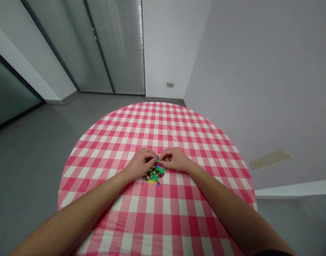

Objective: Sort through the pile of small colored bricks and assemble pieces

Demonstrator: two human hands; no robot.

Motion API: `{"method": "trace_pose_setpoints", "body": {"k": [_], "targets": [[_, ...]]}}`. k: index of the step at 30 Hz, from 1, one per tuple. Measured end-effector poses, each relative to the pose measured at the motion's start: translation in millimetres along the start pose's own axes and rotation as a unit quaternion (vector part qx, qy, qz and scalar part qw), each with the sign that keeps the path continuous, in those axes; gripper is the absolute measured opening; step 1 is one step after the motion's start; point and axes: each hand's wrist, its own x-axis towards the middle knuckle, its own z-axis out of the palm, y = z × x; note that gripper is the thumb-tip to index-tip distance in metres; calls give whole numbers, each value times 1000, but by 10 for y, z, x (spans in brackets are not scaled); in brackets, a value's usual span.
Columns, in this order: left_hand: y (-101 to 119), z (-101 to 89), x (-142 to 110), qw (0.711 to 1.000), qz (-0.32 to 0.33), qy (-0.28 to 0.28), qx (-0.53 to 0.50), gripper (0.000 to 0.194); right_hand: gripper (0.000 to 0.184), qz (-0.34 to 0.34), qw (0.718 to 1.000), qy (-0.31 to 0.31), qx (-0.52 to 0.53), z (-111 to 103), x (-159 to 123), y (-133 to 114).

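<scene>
Pile of tiny pcs [154,175] sits loose on the round tabletop, approx. midway betw. its L and R edges and well in from the far edge. Pcs are mixed colors: mostly green, w/ dark brown or blk, some blue, a bit of pink/red, and a yellow pc [151,181] on the side toward the person. A small blue pc [158,184] lies at the pile's margin on that same side (indiv. shapes are too small to make out). The surface itself has a red-and-white checked tablecloth [163,121], w/ pile and both hands directly on or just over it.

L hand [140,163] is at the pile's L side, thumb and index tips close tog.; R hand [176,159] is opp., fingers curled, tips near the L's w/ a narrow gap betw. them. Green/blue bits [158,158] show in that gap, at the pile's far side; can't tell if either hand is pinching any.
</scene>
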Motion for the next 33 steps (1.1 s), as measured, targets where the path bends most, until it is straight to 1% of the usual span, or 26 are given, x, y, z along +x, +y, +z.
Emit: {"method": "trace_pose_setpoints", "body": {"k": [5, 10, 14, 18, 21, 25, 28, 31, 33], "targets": [[-5, -10, 1, 1000, -7, 13, -7, 16, 14, 4, 999, 28, 33, 4, 0, 2], [-4, -20, -8, 1000, 0, 8, -20, 12, 19, 12, 997, 56, 51, 38, 22, 39], [-12, -34, -2, 1000, -5, 20, -19, 15, 24, 23, 994, 85, 72, 81, 48, 69], [-41, -26, 5, 1000, -8, 22, -15, 16, 28, 18, 993, 87, 76, 92, 55, 70], [-52, -16, 6, 1000, -10, 21, -14, 16, 29, 12, 995, 85, 57, 96, 55, 78], [-50, -14, 5, 999, -24, 33, -17, 16, 32, -5, 997, 78, 29, 107, 53, 92], [-46, -17, 6, 998, -38, 46, -10, 16, 27, -16, 996, 82, 11, 108, 53, 88], [-49, -13, 10, 997, -49, 57, -8, 19, 19, -19, 996, 92, -8, 105, 53, 67], [-56, -5, 12, 997, -56, 60, -13, 21, 17, -18, 995, 96, -17, 106, 54, 49]]}}
